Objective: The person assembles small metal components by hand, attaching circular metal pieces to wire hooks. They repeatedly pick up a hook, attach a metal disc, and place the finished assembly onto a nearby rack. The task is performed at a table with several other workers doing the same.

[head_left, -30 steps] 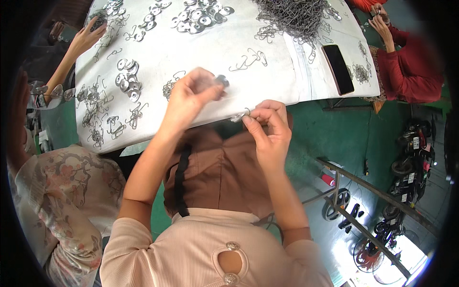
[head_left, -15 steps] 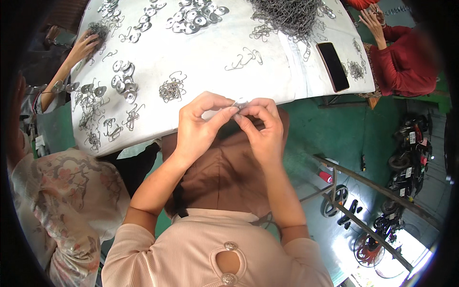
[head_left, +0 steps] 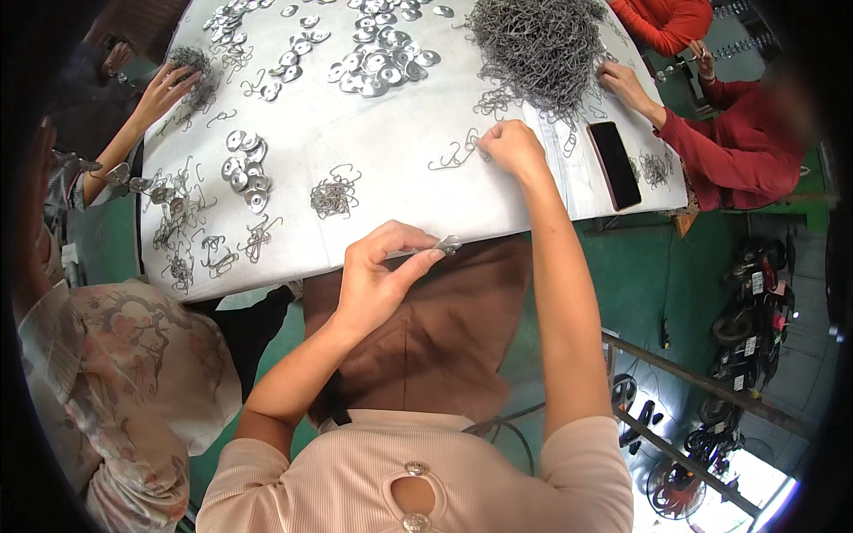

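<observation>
Picking from the loose wire hooks (head_left: 457, 156), prob. the step in hand: R hand (head_left: 503, 145), fingers curled, is at their near-R end; can't tell if it grips one. L hand (head_left: 384, 274) pinches a metal disc (head_left: 451, 241) by worktop (head_left: 418, 182) edge; next move prob. calls for freeing one hook w/o snagging others.

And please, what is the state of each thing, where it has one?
Left hand: pinching a small silver piece
Right hand: curled at loose wire hooks, grip unclear
Phone: lying flat, screen dark
Large hook pile: heaped, tangled
Silver discs: loose, clustered
</observation>
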The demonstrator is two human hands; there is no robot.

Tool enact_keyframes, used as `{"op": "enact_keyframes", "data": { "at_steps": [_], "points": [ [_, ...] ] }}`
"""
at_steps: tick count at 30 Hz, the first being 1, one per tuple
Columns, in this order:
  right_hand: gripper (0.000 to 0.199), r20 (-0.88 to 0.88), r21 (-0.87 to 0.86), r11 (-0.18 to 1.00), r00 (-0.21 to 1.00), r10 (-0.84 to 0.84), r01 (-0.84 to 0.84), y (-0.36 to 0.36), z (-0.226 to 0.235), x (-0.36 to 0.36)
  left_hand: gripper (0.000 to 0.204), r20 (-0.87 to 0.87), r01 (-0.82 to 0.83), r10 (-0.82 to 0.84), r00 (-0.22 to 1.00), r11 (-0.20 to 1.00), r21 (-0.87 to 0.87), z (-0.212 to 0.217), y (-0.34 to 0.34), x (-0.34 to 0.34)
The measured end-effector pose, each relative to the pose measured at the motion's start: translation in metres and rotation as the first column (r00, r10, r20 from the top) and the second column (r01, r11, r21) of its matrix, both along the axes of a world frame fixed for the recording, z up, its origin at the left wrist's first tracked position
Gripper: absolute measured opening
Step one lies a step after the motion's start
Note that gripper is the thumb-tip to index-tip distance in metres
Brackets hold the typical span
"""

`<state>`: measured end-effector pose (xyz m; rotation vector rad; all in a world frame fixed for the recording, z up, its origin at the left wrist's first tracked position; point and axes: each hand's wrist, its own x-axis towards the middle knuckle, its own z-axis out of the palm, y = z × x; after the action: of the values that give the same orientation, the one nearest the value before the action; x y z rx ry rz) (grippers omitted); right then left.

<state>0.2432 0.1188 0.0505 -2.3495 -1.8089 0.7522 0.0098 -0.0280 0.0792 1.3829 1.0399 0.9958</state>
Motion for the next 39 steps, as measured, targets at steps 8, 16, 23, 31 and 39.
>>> {"op": "enact_keyframes", "data": {
  "at_steps": [8,16,23,31,39],
  "points": [
    [0.016,-0.773,0.062,0.979,0.63,-0.076,0.195,-0.065,0.024,0.001,0.009,0.178,-0.025,0.054,0.982,0.987,-0.161,-0.006,-0.002,0.002],
    [0.008,-0.964,-0.049,0.957,0.237,-0.121,0.287,-0.156,0.063,-0.047,0.009,0.212,-0.012,0.066,0.975,0.969,-0.246,-0.002,-0.002,0.005],
    [0.007,-0.92,0.143,0.891,0.389,-0.04,0.43,-0.158,0.051,-0.066,0.009,0.208,-0.004,0.037,0.977,0.988,-0.156,0.0,-0.004,0.004],
    [0.011,-0.753,0.537,0.742,0.625,0.207,0.4,-0.18,0.059,-0.079,0.018,-0.329,-0.199,0.324,0.887,0.911,0.362,-0.031,0.116,-0.035],
    [0.01,-0.891,0.351,0.817,0.43,0.142,0.457,-0.19,0.06,-0.08,0.042,-0.746,-0.174,0.527,0.408,0.847,0.503,-0.076,0.264,-0.046]
  ]
}}
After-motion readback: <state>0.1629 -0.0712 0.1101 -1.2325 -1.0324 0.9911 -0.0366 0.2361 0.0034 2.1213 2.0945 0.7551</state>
